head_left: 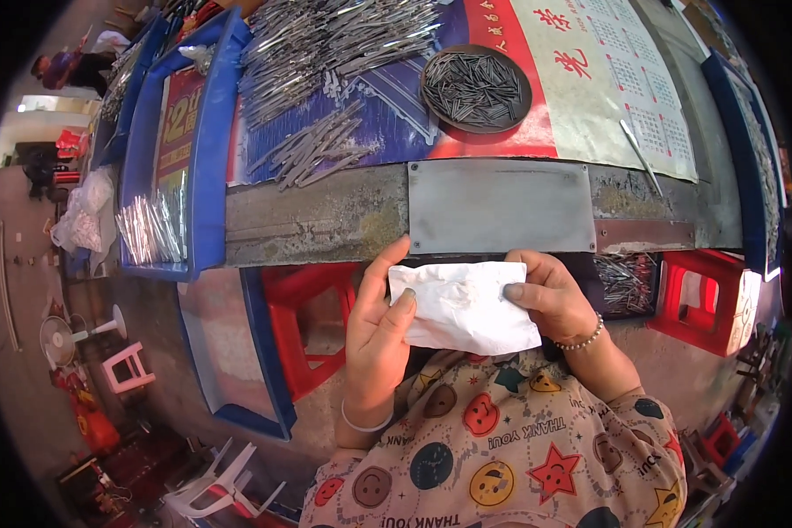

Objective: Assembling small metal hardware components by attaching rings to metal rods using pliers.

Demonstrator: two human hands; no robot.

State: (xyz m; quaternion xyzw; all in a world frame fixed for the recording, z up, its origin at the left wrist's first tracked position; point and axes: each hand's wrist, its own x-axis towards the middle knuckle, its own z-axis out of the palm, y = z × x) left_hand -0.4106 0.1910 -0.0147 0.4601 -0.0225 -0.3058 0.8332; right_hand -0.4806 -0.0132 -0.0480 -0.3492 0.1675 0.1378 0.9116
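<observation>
Both my hands hold a creased white tissue (466, 312) in front of my body, just below the workbench's near edge. My left hand (380, 330) grips its left side, thumb on top and index finger pointing up along the edge. At the right side, my right hand (550, 299) pinches it between the thumb on top and fingers hidden underneath. Beyond the tissue, a bare metal plate (502, 207) is screwed to the bench edge. A round dish (476, 126) full of small dark metal pieces stands farther back.
Heaps of thin metal pieces (312, 66) cover the bench's far left, with a smaller pile (312, 150) nearer. A blue tray (207, 176) holds more at left. A white pen-like stick (642, 158) lies right. Red stools (704, 304) stand beneath; a person (75, 69) is far left.
</observation>
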